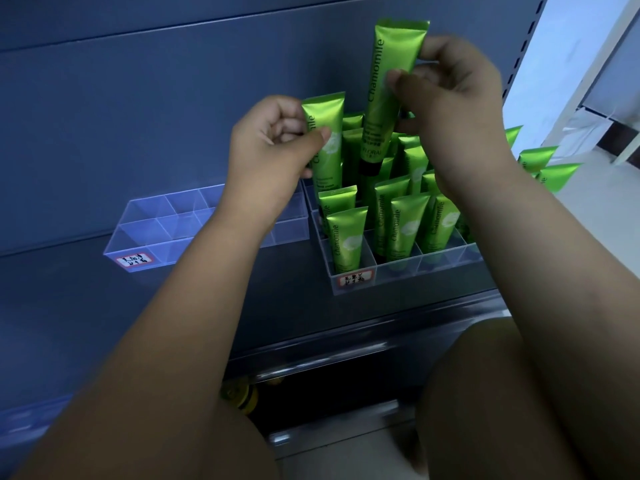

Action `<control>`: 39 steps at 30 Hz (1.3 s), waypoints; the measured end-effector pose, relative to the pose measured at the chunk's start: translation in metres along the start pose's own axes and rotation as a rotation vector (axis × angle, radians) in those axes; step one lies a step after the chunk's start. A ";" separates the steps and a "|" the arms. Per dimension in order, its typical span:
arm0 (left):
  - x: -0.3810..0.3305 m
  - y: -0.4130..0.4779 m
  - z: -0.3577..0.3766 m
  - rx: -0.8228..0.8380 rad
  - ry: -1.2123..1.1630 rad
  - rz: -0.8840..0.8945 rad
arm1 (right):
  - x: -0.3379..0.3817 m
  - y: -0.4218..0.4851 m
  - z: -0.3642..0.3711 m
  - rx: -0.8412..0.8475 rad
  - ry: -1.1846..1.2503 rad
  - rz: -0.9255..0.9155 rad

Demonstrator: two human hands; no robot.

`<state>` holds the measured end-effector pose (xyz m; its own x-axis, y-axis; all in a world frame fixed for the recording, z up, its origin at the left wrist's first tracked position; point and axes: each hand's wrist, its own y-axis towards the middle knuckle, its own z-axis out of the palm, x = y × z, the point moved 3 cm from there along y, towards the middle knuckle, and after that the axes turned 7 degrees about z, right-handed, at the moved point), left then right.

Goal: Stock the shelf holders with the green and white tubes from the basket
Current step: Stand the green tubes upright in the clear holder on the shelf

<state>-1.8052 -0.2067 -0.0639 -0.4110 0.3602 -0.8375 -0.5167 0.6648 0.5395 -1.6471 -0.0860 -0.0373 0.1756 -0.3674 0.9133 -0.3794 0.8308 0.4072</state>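
Note:
My right hand (446,98) pinches a green tube (384,91) marked "Chamomile", held upright with its black cap down, above the right clear holder (398,271). My left hand (273,147) grips a second green tube (327,147) at the holder's back left corner. Its lower end is hidden behind other tubes. Several green tubes (403,230) stand upright in the holder's compartments. No basket is in view.
A second clear holder (156,233) with dividers and a red-edged label sits to the left on the grey shelf (86,299). More green tubes (540,168) lie past my right forearm. Below the shelf edge a yellow object (242,396) shows in the dark gap.

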 end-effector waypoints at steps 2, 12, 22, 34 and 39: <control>0.002 -0.001 0.001 0.000 0.010 -0.009 | -0.002 0.001 -0.001 0.006 -0.016 0.021; 0.010 -0.007 0.006 0.031 0.066 -0.046 | -0.010 0.004 -0.008 0.020 -0.101 0.032; 0.014 -0.011 0.005 0.029 0.041 -0.031 | -0.015 0.004 -0.011 0.049 -0.210 0.009; 0.019 -0.013 -0.002 0.027 0.110 -0.038 | -0.016 -0.001 -0.013 0.065 -0.301 0.071; 0.018 -0.016 -0.004 0.020 0.132 -0.029 | -0.017 -0.001 -0.013 0.083 -0.363 0.069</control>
<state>-1.8070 -0.2134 -0.0879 -0.4917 0.2524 -0.8334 -0.5154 0.6871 0.5122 -1.6377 -0.0747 -0.0530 -0.1807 -0.4488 0.8752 -0.4541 0.8274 0.3305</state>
